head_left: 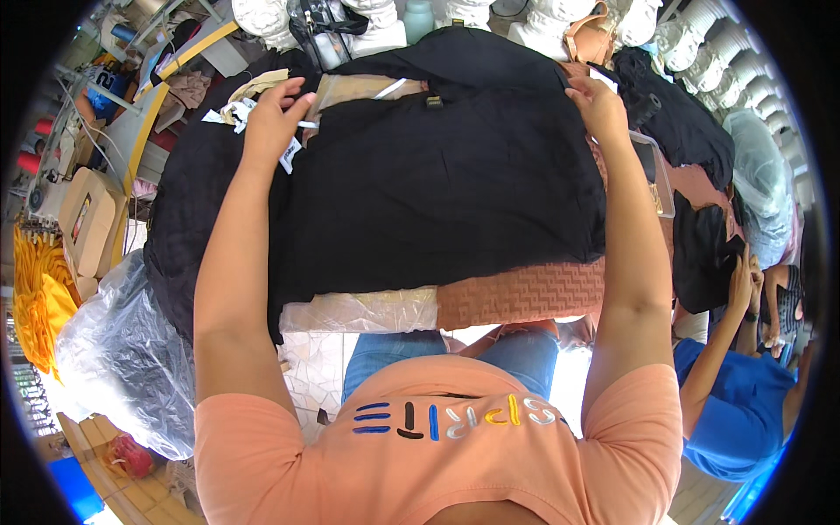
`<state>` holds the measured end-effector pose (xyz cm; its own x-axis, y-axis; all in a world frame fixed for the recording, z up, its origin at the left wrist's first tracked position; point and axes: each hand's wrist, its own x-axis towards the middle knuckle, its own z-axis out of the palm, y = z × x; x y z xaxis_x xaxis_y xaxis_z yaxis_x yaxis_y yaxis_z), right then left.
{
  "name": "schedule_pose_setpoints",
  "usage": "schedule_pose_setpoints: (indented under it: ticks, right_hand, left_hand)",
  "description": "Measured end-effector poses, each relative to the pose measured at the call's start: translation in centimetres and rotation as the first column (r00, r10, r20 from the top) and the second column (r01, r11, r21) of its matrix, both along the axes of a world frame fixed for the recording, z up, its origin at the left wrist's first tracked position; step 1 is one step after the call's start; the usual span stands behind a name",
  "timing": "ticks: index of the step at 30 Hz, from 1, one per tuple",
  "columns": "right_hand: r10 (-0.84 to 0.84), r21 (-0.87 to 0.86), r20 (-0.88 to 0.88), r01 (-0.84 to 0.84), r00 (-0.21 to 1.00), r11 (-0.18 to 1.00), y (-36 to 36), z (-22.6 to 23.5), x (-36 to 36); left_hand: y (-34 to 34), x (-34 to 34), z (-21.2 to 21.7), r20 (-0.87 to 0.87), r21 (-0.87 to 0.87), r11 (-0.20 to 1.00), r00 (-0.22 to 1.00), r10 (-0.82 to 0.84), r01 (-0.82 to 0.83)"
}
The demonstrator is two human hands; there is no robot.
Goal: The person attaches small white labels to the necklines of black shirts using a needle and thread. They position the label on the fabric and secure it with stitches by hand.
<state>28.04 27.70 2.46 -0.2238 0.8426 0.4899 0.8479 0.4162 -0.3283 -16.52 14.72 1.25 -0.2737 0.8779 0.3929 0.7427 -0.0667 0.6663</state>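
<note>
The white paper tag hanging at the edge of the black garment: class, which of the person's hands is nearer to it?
Left. The left hand is right at the white tag, which hangs beside its wrist; the right hand holds the black garment at the far right corner.

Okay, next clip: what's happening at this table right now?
A person in a peach T-shirt stands over a stack of folded clothes and has both arms stretched across a black garment on top. The left hand grips its far left corner near some white tags; the right hand pinches the far right corner. Under it lie a rust-coloured knit piece and a clear-bagged item. Another person in a blue top sits to the right.
</note>
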Motion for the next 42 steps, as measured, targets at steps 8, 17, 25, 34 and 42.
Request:
schedule_pose_setpoints:
  ticks: [8, 17, 25, 34, 42]
  right_hand:
    - [0.125, -0.634, -0.697, -0.688, 0.706, 0.354, -21.8, -0.5, -0.7]
    - [-0.538, -0.306, -0.776, -0.942, 0.330, -0.137, -30.5, -7.1, -6.8]
    - [-0.584, -0.297, -0.749, -0.628, -0.314, 0.719, -24.7, -6.4, -5.1]
    - [-0.118, -0.062, -0.992, -0.677, -0.037, 0.734, -22.5, 9.5, -7.6]
    - [-0.068, 0.090, -0.987, -0.860, -0.143, 0.502, -16.3, 17.8, -26.7]
  left_hand:
    - [-18.4, 8.2, -1.4, -0.130, -0.371, 0.827, 0.858, -0.496, 0.422]
    - [-19.5, 9.2, -3.6, -0.328, -0.291, 0.942, 0.908, -0.260, 0.165]
    - [-24.7, 10.8, 5.7, 0.201, -0.207, 0.908, 0.924, -0.324, 0.364]
    - [-33.8, 3.8, 12.6, 0.344, 0.197, 0.913, 0.847, -0.406, 0.358]
    - [-33.7, -10.6, 19.6, -0.131, 0.479, 0.805, 0.878, 0.460, -0.350]
